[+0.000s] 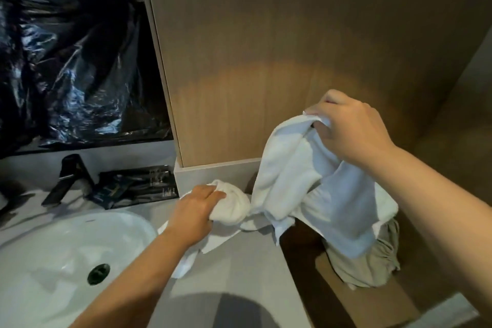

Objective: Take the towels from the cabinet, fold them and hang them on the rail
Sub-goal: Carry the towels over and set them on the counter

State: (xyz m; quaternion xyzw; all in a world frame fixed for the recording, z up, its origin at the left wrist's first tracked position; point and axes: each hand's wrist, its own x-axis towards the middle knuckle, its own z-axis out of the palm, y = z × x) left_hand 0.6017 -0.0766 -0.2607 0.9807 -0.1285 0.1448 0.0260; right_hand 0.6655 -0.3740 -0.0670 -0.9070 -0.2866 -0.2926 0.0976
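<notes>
No readable text anywhere in this view. The dark packets (pixel 135 186) lying on the counter beside the faucet carry small pale print and a bluish mark, but it is all too blurred and too small to make out a word, brand or number.

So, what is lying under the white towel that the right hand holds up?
Below the hanging white towel, gripped by the right hand, a crumpled beige cloth lies on a brown surface. The towel covers the cloth's upper part, so its full shape cannot be seen.
</notes>
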